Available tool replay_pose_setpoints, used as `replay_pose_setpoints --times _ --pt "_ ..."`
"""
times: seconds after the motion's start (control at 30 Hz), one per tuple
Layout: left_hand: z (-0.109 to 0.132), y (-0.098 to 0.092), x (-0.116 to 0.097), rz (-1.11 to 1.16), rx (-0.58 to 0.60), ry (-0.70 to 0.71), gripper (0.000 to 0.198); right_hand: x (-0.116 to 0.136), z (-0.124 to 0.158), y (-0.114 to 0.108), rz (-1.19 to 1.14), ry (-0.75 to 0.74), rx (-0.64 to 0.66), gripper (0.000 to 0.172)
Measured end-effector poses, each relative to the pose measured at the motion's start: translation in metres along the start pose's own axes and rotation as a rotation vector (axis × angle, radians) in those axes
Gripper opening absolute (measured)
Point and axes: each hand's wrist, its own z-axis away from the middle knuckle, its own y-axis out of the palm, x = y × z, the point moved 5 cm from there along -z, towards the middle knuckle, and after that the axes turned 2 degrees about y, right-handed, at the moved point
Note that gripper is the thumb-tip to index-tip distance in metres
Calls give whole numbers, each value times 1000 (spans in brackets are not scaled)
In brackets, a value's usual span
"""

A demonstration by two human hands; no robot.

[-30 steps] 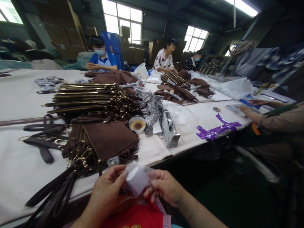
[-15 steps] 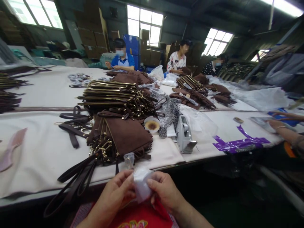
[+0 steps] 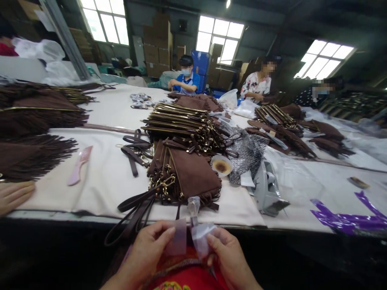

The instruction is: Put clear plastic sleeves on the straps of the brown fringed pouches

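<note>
Head view, six o'clock: the left hand [image 3: 151, 247], nearly closed, pinches a clear slip [image 3: 180, 239]; the right hand [image 3: 228, 247] likewise pinches a crumpled film [image 3: 201, 239] just beside it. Both are probably light, limp, slippery; edges offer the surest hold. At twelve, brown bags [image 3: 195, 173] lie on pale cloth [image 3: 99, 197]; beyond, windows [image 3: 220, 38] brighten a dim workroom.

Looking forward and down from the wearer's head, close above the left hand [image 3: 151, 247] and right hand [image 3: 228, 251]. Facing across the white table [image 3: 111, 193] from the near side toward the far windows [image 3: 105, 24].
</note>
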Motion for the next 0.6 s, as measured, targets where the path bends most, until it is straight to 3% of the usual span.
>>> replay_pose_setpoints --times 0.17,0.33,0.6 --pt "-26 -36 -23 -219 -81 125 32 -7 -1 0 62 10 9 35" --pt "-48 -30 -40 -348 -57 202 28 -7 2 -1 98 19 -10 37" --pt "-57 -30 -34 -370 -49 186 29 -9 8 -16 92 29 -36 36"
